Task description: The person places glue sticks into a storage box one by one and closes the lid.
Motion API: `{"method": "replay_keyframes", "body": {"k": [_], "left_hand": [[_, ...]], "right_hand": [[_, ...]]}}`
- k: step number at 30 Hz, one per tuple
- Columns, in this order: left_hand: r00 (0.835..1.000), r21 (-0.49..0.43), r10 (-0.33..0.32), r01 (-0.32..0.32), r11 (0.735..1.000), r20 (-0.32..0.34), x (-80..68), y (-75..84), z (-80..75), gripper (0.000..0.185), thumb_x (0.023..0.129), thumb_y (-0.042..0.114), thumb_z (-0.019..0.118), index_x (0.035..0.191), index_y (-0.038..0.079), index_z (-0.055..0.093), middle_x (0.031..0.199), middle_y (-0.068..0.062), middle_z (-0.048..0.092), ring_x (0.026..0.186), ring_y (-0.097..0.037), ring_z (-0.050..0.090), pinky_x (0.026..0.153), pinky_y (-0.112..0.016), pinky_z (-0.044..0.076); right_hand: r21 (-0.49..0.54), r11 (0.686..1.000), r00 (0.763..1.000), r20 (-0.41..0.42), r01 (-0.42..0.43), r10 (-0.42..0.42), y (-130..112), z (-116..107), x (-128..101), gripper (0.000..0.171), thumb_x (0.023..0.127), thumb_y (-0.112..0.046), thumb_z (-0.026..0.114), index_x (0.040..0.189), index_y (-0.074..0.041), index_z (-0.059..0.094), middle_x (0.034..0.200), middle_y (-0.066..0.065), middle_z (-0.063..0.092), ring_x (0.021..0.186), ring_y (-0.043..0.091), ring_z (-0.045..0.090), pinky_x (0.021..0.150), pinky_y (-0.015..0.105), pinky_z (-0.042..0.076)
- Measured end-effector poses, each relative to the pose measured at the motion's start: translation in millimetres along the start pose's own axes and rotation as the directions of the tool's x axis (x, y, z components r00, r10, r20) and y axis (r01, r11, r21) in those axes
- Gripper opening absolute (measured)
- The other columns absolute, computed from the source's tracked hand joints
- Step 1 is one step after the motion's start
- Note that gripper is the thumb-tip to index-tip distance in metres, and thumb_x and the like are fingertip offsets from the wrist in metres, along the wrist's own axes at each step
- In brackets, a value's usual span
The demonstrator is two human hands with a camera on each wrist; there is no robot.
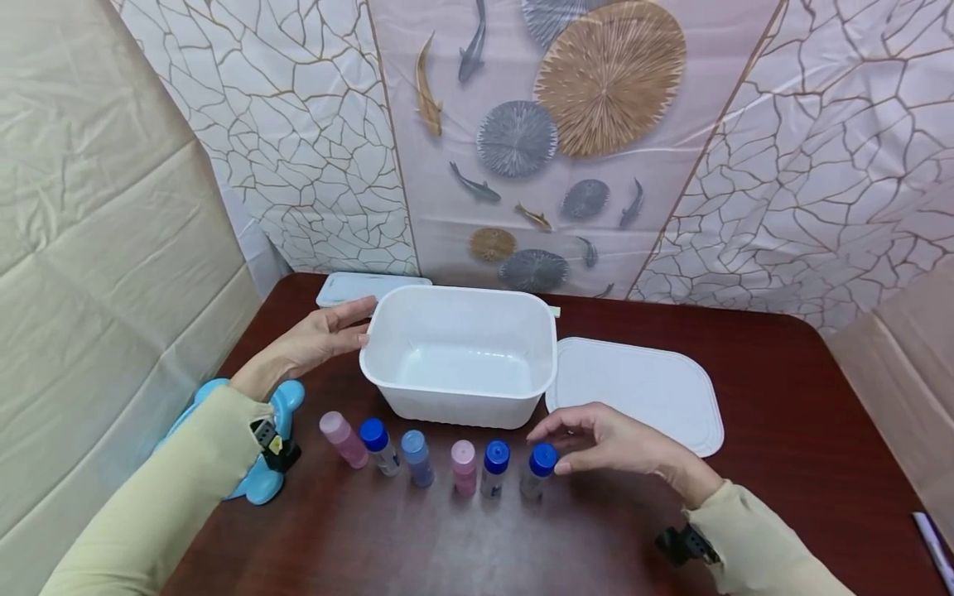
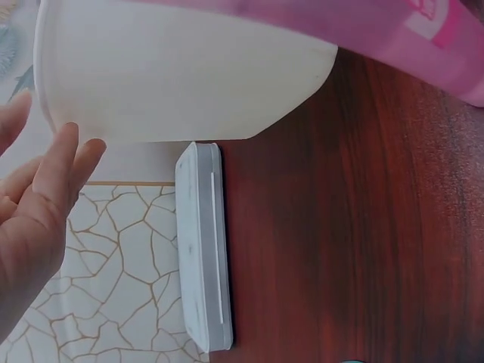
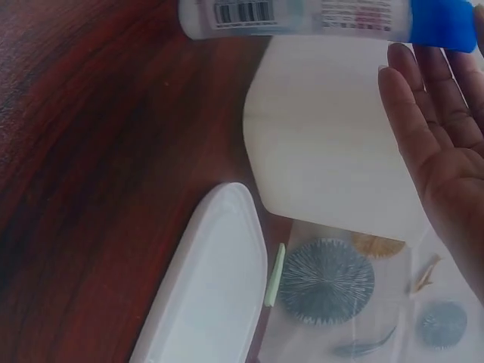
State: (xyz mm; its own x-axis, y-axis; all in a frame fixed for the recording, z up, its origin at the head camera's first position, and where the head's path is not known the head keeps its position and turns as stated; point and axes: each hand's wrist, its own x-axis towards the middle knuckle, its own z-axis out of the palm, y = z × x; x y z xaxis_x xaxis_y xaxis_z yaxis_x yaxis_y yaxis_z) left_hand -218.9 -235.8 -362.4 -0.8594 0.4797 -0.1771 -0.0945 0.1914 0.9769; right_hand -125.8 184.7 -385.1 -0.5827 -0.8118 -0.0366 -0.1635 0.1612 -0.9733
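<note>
A white plastic tub (image 1: 458,406) stands in the middle of the table. My left hand (image 1: 328,338) is at its left rim with fingers extended; the left wrist view shows those fingers (image 2: 57,162) against the tub wall. Several small bottles stand in a row before the tub. At the row's right end is a clear bottle with a dark blue cap (image 1: 544,458). My right hand (image 1: 607,443) has thumb and fingers spread about this cap, fingertips right at it. Left of it stand another blue-capped bottle (image 1: 495,468) and a pink bottle (image 1: 464,468).
Farther left stand a light blue bottle (image 1: 417,458), a blue-capped bottle (image 1: 380,445) and a pink bottle (image 1: 344,439). A white lid (image 1: 641,385) lies right of the tub. Behind are a pale flat box (image 1: 358,285) and a patterned cloth wall. A blue object (image 1: 262,484) lies under the left forearm.
</note>
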Motion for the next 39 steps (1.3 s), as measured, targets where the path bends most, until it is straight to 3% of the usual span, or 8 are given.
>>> {"method": "replay_keyframes", "body": {"k": [8, 15, 19, 24, 27, 32, 35, 39], "left_hand": [[1.0, 0.026, -0.006, 0.006, 1.0, 0.0, -0.9, -1.5, 2.2, 0.07, 0.093, 0.007, 0.058, 0.15, 0.003, 0.017, 0.158, -0.01, 0.012, 0.14, -0.034, 0.024, 0.1, -0.028, 0.041], [1.0, 0.041, 0.006, -0.006, 0.999, -0.004, 0.7, -4.3, 2.8, 0.069, 0.093, 0.007, 0.058, 0.15, 0.002, 0.018, 0.158, -0.011, 0.011, 0.14, -0.035, 0.024, 0.1, -0.027, 0.042], [1.0, 0.056, -0.001, 0.002, 0.998, -0.017, 0.5, -4.2, 3.7, 0.07, 0.092, 0.009, 0.059, 0.15, 0.004, 0.02, 0.158, -0.009, 0.012, 0.14, -0.033, 0.025, 0.101, -0.031, 0.04], [0.999, 0.084, -0.01, 0.013, 0.996, -0.035, -1.2, -3.3, 5.4, 0.07, 0.093, 0.011, 0.059, 0.15, 0.005, 0.019, 0.157, -0.009, 0.015, 0.139, -0.032, 0.028, 0.104, -0.037, 0.036], [0.999, 0.09, -0.001, 0.004, 0.996, -0.038, -3.1, -3.4, 4.4, 0.07, 0.093, 0.011, 0.058, 0.15, 0.004, 0.019, 0.157, -0.01, 0.014, 0.139, -0.033, 0.028, 0.104, -0.037, 0.036], [0.999, 0.081, 0.019, -0.016, 0.997, -0.03, -5.0, -2.9, 3.6, 0.069, 0.093, 0.01, 0.057, 0.149, 0.003, 0.019, 0.158, -0.011, 0.012, 0.139, -0.035, 0.026, 0.103, -0.037, 0.037], [0.999, 0.079, 0.022, -0.02, 0.997, -0.03, -5.8, -2.9, 3.8, 0.068, 0.093, 0.009, 0.057, 0.15, 0.003, 0.019, 0.157, -0.012, 0.013, 0.139, -0.035, 0.026, 0.103, -0.036, 0.038], [0.999, 0.069, 0.026, -0.025, 0.997, -0.019, -5.8, -2.8, 5.3, 0.068, 0.094, 0.009, 0.057, 0.15, 0.003, 0.018, 0.158, -0.011, 0.013, 0.14, -0.033, 0.025, 0.103, -0.033, 0.039]], "right_hand": [[0.019, 0.999, 0.999, 0.025, 0.043, -0.044, 5.9, 3.3, 2.6, 0.036, 0.086, -0.005, 0.067, 0.117, 0.011, 0.057, 0.11, 0.026, 0.063, 0.1, 0.011, 0.065, 0.088, 0.029, 0.054], [-0.08, 0.994, 0.996, -0.031, 0.078, -0.081, -2.0, -2.3, -3.1, 0.028, 0.086, -0.006, 0.067, 0.113, 0.001, 0.062, 0.102, 0.007, 0.068, 0.093, 0.009, 0.065, 0.079, 0.028, 0.057], [-0.138, 0.982, 0.986, -0.079, 0.133, -0.145, -23.1, -16.6, -9.5, 0.026, 0.086, -0.002, 0.065, 0.112, 0.001, 0.063, 0.1, 0.0, 0.068, 0.091, 0.009, 0.063, 0.074, 0.027, 0.057], [-0.231, 0.96, 0.964, -0.174, 0.157, -0.199, -70.0, -43.7, -7.9, 0.025, 0.085, 0.004, 0.064, 0.11, 0.0, 0.064, 0.099, 0.001, 0.069, 0.088, 0.01, 0.064, 0.075, 0.024, 0.055], [-0.248, 0.961, 0.943, -0.272, 0.124, -0.192, -97.8, -56.7, 5.1, 0.024, 0.085, 0.004, 0.064, 0.108, -0.003, 0.066, 0.096, 0.0, 0.069, 0.08, 0.011, 0.063, 0.069, 0.025, 0.055], [-0.127, 0.987, 0.903, -0.404, 0.102, -0.145, -119.8, -66.4, 46.0, 0.021, 0.088, 0.001, 0.062, 0.108, -0.003, 0.065, 0.092, 0.002, 0.067, 0.078, 0.012, 0.062, 0.073, 0.029, 0.058], [-0.053, 0.995, 0.9, -0.425, 0.082, -0.096, -118.7, -66.9, 77.2, 0.024, 0.089, 0.0, 0.06, 0.113, 0.003, 0.06, 0.093, 0.001, 0.067, 0.083, 0.011, 0.064, 0.079, 0.031, 0.057], [-0.042, 0.998, 0.91, -0.411, 0.045, -0.059, -112.0, -64.4, 115.8, 0.031, 0.089, 0.0, 0.061, 0.118, 0.01, 0.055, 0.095, 0.004, 0.065, 0.085, 0.01, 0.064, 0.081, 0.031, 0.057]]}}
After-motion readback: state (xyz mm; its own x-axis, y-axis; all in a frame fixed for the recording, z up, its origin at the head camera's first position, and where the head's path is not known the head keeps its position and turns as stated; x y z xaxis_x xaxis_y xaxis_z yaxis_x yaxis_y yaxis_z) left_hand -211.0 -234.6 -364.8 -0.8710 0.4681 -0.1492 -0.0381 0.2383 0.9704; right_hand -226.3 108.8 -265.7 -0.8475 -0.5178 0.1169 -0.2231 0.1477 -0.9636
